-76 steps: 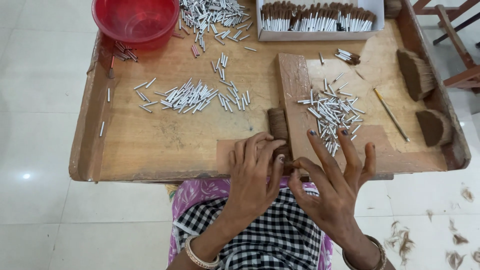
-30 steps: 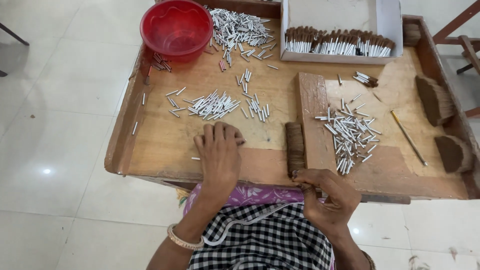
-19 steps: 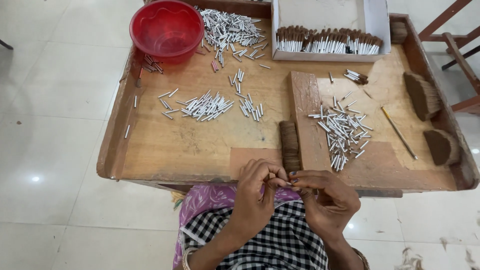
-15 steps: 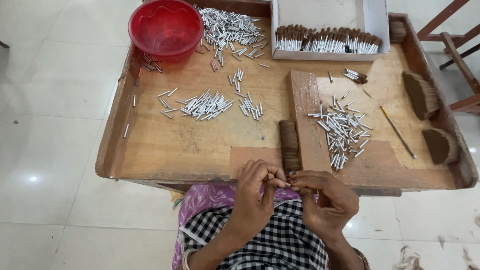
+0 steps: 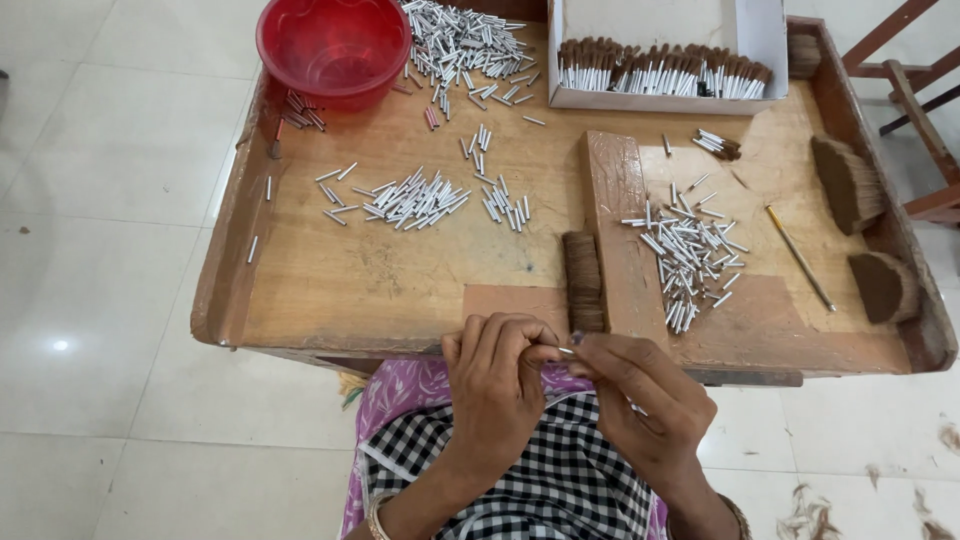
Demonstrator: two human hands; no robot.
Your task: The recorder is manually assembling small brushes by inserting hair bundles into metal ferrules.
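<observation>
Just below the tray [image 5: 230, 300] edge, our left hand [image 5: 495, 385] and right hand [image 5: 640, 400] pinch 1 small white tube [image 5: 563, 350] mid-assembly; next move likely needs brown fibre [image 5: 583, 280].

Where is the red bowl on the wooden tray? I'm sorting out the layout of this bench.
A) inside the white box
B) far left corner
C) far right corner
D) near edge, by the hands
B: the red bowl sits at the far left corner of the wooden tray, well away from both hands and the white box.
</observation>
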